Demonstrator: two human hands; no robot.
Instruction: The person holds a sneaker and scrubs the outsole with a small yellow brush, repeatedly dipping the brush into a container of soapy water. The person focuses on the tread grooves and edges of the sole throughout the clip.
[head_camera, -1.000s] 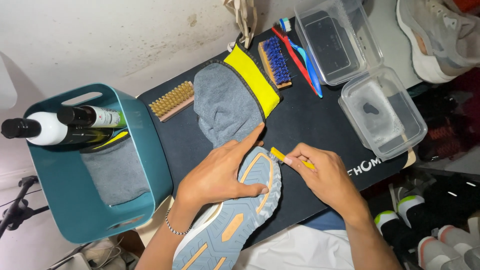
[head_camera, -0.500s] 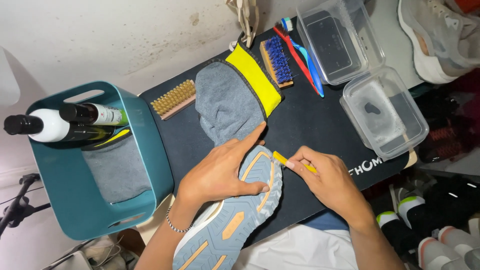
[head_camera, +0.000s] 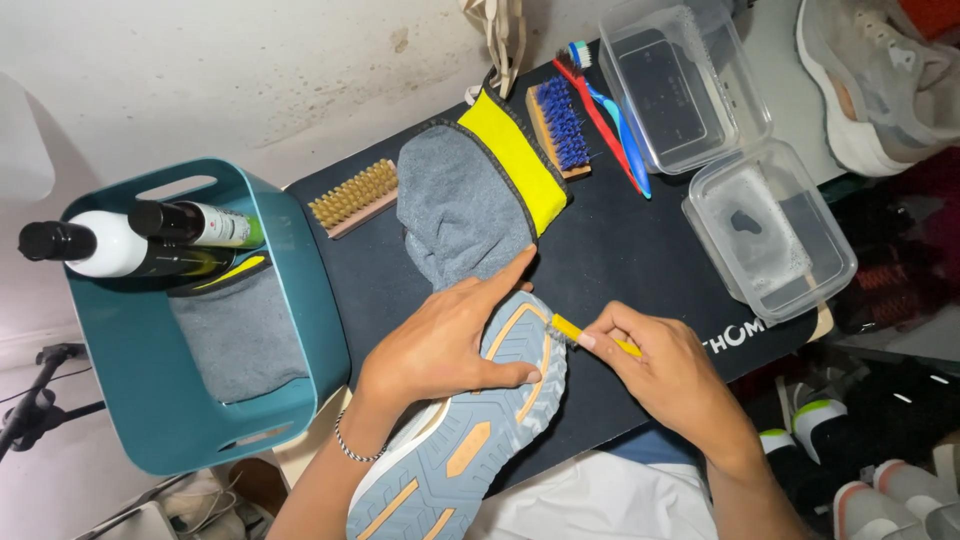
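Shoe (head_camera: 470, 440) lies sole-up under your left hand (head_camera: 440, 345), pressed flat; your right hand (head_camera: 665, 370) pinches a small yellow brush (head_camera: 572, 331) (thin handle) that could slip off the edge.

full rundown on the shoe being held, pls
Grey-blue sneaker lies sole-up on the black mat, toe toward the grey-and-yellow cloth mitt. Rubbery-looking outsole with orange inlays, pale midsole edge. The left hand presses on the forefoot; the right hand holds a small yellow-handled brush against the toe edge.
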